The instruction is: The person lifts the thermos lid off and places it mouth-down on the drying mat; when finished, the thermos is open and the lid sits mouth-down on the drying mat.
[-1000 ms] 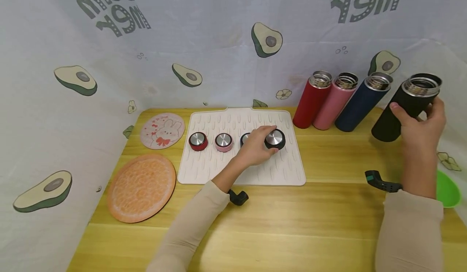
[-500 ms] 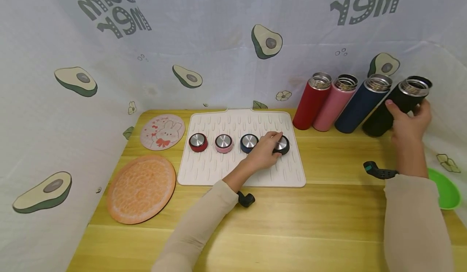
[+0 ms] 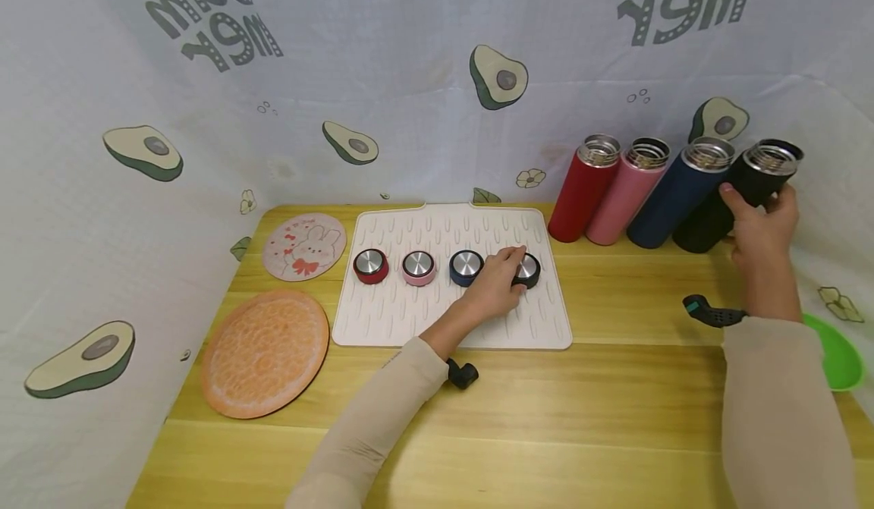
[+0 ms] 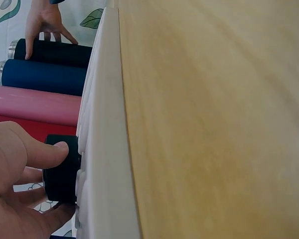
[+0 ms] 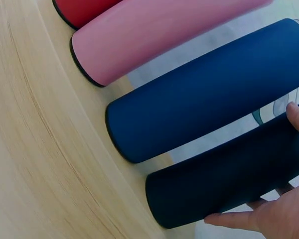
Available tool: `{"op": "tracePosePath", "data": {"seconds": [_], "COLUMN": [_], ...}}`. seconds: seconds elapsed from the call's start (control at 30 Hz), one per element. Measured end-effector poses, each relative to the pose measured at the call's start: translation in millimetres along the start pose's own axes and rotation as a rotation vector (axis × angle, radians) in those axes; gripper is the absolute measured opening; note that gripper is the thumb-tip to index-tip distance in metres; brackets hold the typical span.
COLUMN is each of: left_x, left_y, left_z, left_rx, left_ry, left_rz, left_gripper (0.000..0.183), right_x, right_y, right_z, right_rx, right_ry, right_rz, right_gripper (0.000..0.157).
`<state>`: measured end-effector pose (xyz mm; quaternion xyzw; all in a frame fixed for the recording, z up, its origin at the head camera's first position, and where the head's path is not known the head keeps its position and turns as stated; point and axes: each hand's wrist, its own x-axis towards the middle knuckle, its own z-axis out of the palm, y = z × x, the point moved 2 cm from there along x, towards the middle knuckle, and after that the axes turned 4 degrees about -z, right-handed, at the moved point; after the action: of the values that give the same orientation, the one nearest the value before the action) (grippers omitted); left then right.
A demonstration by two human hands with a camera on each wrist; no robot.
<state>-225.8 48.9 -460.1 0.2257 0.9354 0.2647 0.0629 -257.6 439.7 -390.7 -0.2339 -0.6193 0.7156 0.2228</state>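
Observation:
My left hand (image 3: 495,284) grips a black bottle lid (image 4: 60,169) with a silver top, resting on the white ridged mat (image 3: 451,327). To its left on the mat lie a blue lid (image 3: 467,266), a pink lid (image 3: 419,266) and a red lid (image 3: 371,265). Over at the right, my right hand (image 3: 766,237) holds a lidless black thermos bottle (image 5: 214,179), thumb on one side and fingers on the other. The bottle stands at the end of a row, beside an open blue bottle (image 3: 679,194), a pink bottle (image 3: 624,194) and a red bottle (image 3: 582,194).
A round orange placemat (image 3: 266,353) and a smaller rabbit-print mat (image 3: 304,247) lie at the left of the wooden table (image 3: 546,425). Behind my right forearm, a green bowl-like object (image 3: 836,353) partly shows. A printed curtain (image 3: 423,114) hangs at the back.
My right hand has brought the black bottle left, closer to the blue one. The left hand has shifted the black lid slightly right and nearer, uncovering the blue lid.

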Motion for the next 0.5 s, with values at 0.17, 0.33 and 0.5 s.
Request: {"op": "tracePosePath", "data": {"seconds": [0.17, 0.33, 0.5], "left_x": [-0.2, -4.3, -13.9], "left_y": [0.7, -0.1, -3.1], "left_z": [-0.5, -3.2, -16.1], "left_rx": [0.003, -0.021, -0.058], "left_ry": [0.009, 0.008, 0.041], "left_rz": [0.01, 0.007, 0.037], "left_gripper": [0.068, 0.071, 0.074], "right_x": [3.1, -4.6, -22.9], "right_y": [1.0, -4.0, -14.4], "right_z": [-3.9, -5.7, -9.8], "right_rx": [-0.035, -0.107, -0.235], "right_ry": [-0.05, -0.054, -0.014], "right_rz": [0.02, 0.022, 0.0], "right_gripper": [0.08, 0.087, 0.091]}}
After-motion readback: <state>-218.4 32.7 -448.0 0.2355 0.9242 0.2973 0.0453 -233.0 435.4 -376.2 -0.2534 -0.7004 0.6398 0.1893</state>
